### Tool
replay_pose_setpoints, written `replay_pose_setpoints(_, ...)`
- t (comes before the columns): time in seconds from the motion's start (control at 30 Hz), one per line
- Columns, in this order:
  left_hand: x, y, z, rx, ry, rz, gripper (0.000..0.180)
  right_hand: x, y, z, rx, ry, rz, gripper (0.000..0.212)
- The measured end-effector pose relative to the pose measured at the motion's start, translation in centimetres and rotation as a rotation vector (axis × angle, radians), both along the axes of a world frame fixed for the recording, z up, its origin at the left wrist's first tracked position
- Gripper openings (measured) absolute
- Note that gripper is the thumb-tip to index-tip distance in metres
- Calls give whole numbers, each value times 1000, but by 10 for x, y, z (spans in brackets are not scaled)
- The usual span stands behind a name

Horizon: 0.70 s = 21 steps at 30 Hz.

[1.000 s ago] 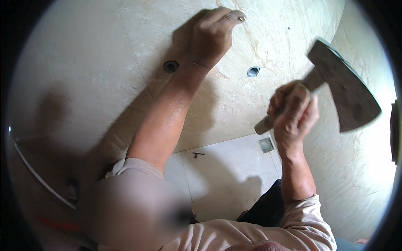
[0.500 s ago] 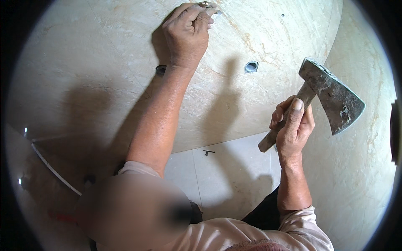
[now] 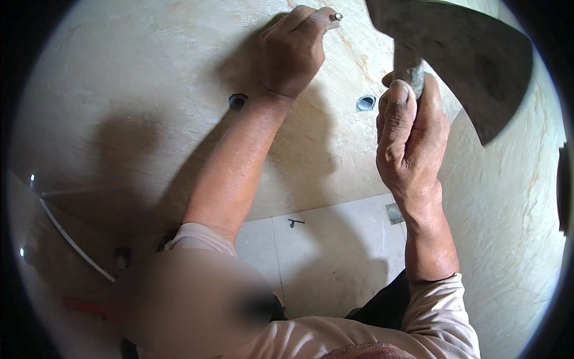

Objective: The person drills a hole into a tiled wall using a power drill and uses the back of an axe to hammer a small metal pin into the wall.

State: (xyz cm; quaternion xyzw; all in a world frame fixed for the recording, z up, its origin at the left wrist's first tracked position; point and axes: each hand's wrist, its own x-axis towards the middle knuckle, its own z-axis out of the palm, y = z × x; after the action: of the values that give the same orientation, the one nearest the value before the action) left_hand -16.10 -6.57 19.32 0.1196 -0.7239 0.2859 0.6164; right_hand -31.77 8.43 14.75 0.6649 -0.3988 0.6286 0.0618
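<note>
My left hand (image 3: 294,52) is pressed near the marbled tile wall (image 3: 197,66) at the top, its fingers closed round a small metal bolt (image 3: 337,17). Only the bolt's shiny end shows past the fingertips; the rest is hidden in the grip. To the right, my right hand (image 3: 412,128) is wrapped round the short handle of a hatchet (image 3: 472,60). The broad dark head is raised close to the camera, and its upper edge runs out of view. Between hatchet and bolt there is a gap.
Two round pipe openings sit in the wall, a dark one (image 3: 238,102) under my left wrist and a lighter-rimmed one (image 3: 366,103). On the pale floor (image 3: 335,251) lies a small black T-shaped key (image 3: 294,223). A square drain (image 3: 394,213) is beside my right forearm. Something red (image 3: 86,306) lies lower left.
The hatchet has risen toward the camera and turned in my right hand, which moved up. My left hand has shifted right in view with the bolt; the whole view has shifted slightly.
</note>
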Motion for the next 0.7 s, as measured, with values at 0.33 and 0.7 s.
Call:
replay_pose_setpoints(0.33, -2, -10, -9, -53, 63, 22, 18, 14, -5, 10, -129, 40, -108, 32)
replay_pose_setpoints(0.7, -10, -29, -11, -157, 66, -111, 26, 11, -19, 2, 205, 182, -336, 31)
